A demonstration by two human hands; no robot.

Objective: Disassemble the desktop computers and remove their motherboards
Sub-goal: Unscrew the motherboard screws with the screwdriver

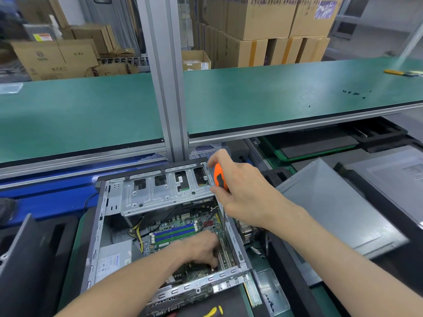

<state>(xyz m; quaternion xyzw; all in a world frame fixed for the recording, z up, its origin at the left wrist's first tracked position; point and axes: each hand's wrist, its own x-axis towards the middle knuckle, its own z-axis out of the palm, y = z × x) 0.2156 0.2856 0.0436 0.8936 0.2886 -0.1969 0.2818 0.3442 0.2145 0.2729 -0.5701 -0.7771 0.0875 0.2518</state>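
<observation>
An open desktop case lies on its side in front of me, its green motherboard with blue and green memory slots exposed. My right hand grips the orange-and-black handle of a screwdriver; its thin shaft runs down along the case's right wall towards the board. My left hand reaches into the case, fingers curled down onto the board near the expansion slots. What the fingertips touch is hidden. A silver drive cage spans the far end of the case.
A grey power supply sits at the case's left. A removed grey side panel lies to the right. Several small black screws lie on the green upper shelf. An aluminium post stands behind the case. Yellow-handled pliers lie at the bottom.
</observation>
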